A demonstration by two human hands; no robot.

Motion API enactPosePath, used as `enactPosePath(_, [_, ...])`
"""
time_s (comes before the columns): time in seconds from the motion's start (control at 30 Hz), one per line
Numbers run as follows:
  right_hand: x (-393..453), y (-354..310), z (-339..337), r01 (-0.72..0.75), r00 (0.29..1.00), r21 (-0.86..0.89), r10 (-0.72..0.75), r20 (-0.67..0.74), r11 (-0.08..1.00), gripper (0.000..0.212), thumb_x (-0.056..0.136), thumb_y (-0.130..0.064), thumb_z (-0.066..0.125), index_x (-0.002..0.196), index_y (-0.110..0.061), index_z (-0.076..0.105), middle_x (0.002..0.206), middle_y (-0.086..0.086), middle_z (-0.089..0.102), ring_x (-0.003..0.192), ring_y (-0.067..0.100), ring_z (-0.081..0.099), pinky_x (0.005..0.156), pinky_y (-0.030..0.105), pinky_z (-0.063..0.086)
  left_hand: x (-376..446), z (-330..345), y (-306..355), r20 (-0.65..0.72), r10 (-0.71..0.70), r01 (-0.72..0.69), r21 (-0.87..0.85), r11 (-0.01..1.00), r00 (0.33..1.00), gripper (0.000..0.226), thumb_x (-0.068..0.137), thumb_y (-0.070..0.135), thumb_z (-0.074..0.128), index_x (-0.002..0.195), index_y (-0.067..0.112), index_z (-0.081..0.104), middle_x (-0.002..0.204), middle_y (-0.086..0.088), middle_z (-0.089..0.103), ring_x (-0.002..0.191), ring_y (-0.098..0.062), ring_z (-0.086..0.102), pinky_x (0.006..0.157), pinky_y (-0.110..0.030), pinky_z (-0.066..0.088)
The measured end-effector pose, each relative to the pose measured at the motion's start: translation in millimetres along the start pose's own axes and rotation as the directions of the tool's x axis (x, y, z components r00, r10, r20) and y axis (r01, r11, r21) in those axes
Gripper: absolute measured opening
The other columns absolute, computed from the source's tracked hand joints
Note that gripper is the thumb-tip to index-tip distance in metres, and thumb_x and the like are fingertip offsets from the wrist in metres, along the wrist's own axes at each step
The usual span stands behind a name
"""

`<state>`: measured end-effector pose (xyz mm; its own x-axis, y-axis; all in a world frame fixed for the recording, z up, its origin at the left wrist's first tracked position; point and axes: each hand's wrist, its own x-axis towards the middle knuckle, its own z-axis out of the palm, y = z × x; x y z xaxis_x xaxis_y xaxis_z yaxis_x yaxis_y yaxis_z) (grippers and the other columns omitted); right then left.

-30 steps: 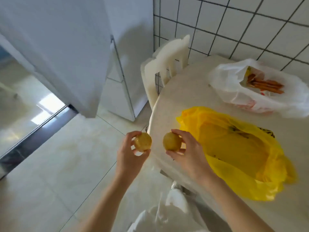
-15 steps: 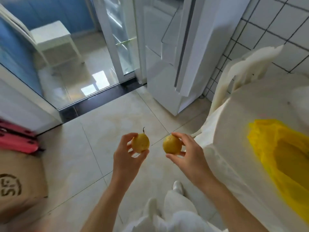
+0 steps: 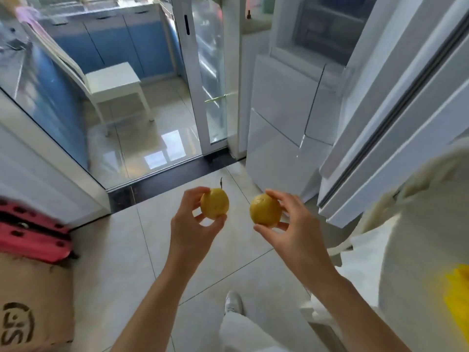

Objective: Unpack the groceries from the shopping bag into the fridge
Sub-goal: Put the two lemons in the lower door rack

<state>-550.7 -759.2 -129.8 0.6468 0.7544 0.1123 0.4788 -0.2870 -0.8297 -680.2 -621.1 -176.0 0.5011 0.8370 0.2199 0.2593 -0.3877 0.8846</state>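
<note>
My left hand (image 3: 193, 224) grips a round yellow fruit with a short stem (image 3: 215, 203) in its fingertips. My right hand (image 3: 291, 224) grips a second yellow fruit (image 3: 265, 209) the same way. Both are held out over the tiled floor, side by side. The white fridge (image 3: 284, 128) stands ahead on the right, its door (image 3: 396, 118) swung open toward me. The yellow shopping bag (image 3: 459, 293) lies on the white table (image 3: 418, 262) at the right edge, only partly in view.
A white chair (image 3: 396, 199) stands between the table and the fridge door. A cardboard box (image 3: 33, 301) and a pink case (image 3: 30, 235) sit on the floor at the left. Behind a glass sliding door (image 3: 210, 80) is a white stool (image 3: 114, 80).
My view has turned left from the table toward the fridge. The bags have slid out to the right edge. Both hands still hold their fruits, now in front of the open fridge.
</note>
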Motion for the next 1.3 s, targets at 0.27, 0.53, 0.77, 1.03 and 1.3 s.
enactPosePath(0.27, [116, -25, 1, 0.071, 0.987, -0.09, -0.083, -0.14, 0.993, 0.068, 0.072, -0.027, 0.078, 0.133, -0.023, 0.049, 0.123, -0.008, 0.052, 0.105, 0.006, 0.05, 0.088, 0.02, 0.051, 136, 21, 11, 0.052, 0.135, -0.131, -0.069, 0.989, 0.989, 0.06, 0.065, 0.021, 0.086, 0.112, 0.026, 0.05, 0.109, 0.008, 0.06, 0.1, -0.015, 0.063, 0.073, -0.006, 0.049])
enactPosePath(0.53, [194, -30, -5, 0.063, 0.951, -0.086, -0.086, -0.297, 0.994, 0.064, 0.073, -0.022, 0.08, 0.13, -0.021, 0.051, 0.122, -0.005, 0.053, 0.106, 0.008, 0.055, 0.084, 0.019, 0.054, 243, 64, 21, 0.218, 0.191, -0.132, -0.26, 0.957, 0.957, 0.064, 0.067, 0.013, 0.087, 0.12, 0.022, 0.052, 0.111, 0.004, 0.065, 0.104, -0.015, 0.064, 0.08, -0.021, 0.057])
enactPosePath(0.77, [250, -28, -2, -0.078, 0.864, -0.192, -0.03, -0.503, 0.978, 0.065, 0.07, -0.017, 0.082, 0.128, -0.02, 0.053, 0.121, -0.006, 0.055, 0.103, 0.006, 0.057, 0.082, 0.025, 0.055, 336, 108, 34, 0.463, 0.295, -0.11, -0.385, 0.916, 0.836, 0.052, 0.071, 0.007, 0.083, 0.11, 0.031, 0.059, 0.105, 0.011, 0.064, 0.104, -0.014, 0.063, 0.085, -0.032, 0.058])
enactPosePath(1.03, [296, -29, 7, -0.404, 0.665, -0.288, 0.062, -0.744, 0.868, 0.062, 0.074, -0.016, 0.08, 0.129, -0.019, 0.052, 0.123, -0.005, 0.054, 0.105, 0.014, 0.058, 0.087, 0.027, 0.052, 426, 155, 57, 0.676, 0.479, -0.191, -0.457, 0.869, 0.56, 0.053, 0.072, 0.012, 0.083, 0.11, 0.036, 0.055, 0.117, 0.008, 0.059, 0.105, -0.011, 0.06, 0.082, -0.024, 0.057])
enactPosePath(1.3, [309, -22, -14, -0.61, 0.471, -0.256, 0.083, -0.878, 0.75, 0.061, 0.075, -0.019, 0.079, 0.129, -0.016, 0.051, 0.121, 0.002, 0.057, 0.103, 0.021, 0.059, 0.083, 0.026, 0.047, 463, 218, 109, 0.727, 0.64, -0.328, -0.558, 0.762, 0.251, 0.051, 0.074, 0.015, 0.082, 0.116, 0.028, 0.056, 0.117, 0.006, 0.058, 0.103, -0.007, 0.057, 0.08, -0.017, 0.054])
